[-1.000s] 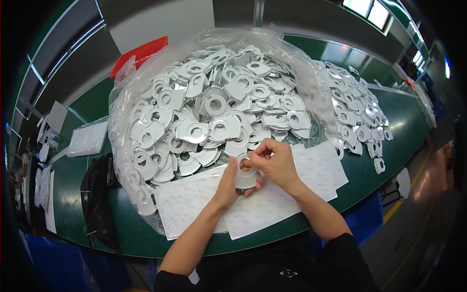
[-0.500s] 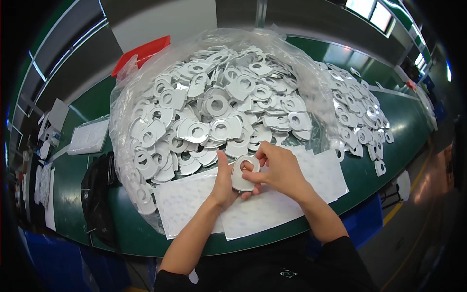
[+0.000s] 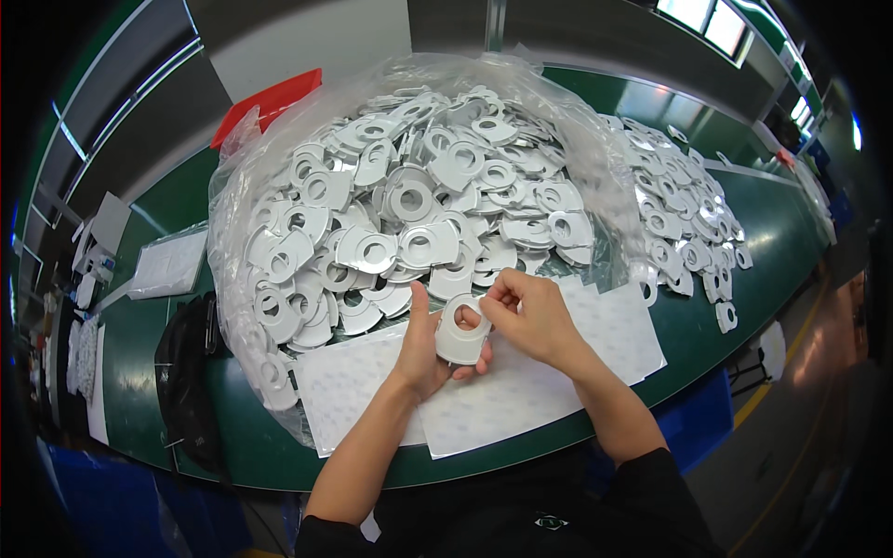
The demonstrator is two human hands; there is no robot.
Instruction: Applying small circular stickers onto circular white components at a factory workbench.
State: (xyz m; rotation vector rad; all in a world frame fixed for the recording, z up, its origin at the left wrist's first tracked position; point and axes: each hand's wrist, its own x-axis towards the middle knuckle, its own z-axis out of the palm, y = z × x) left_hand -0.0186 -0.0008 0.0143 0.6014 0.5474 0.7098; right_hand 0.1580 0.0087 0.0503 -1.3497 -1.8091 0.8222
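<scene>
My left hand (image 3: 423,358) holds a white plastic part (image 3: 459,350) with a large round hole, ring-shaped at the top and widening below. The thumb points up beside it, and the other fingers lie behind and under it, showing through the hole. My right hand (image 3: 533,321) is closed in a pinch at the part's upper right rim. Whatever is between those fingertips is hidden or too small to name. Just beyond both hands rises a big heap of similar white parts (image 3: 409,200), lying in an opened clear plastic bag (image 3: 595,153).
White sheets (image 3: 507,409) lie under my hands on the green table (image 3: 372,472). To the right is a second pile of white parts (image 3: 688,219). A red bin (image 3: 270,107) stands at the back left, a black bag (image 3: 186,372) at the left, and a blue crate (image 3: 702,423) below the right edge.
My right thumb and fingers have come out of the part's hole and moved to its upper right rim. The part has shifted slightly left in my left hand, its hole now showing more.
</scene>
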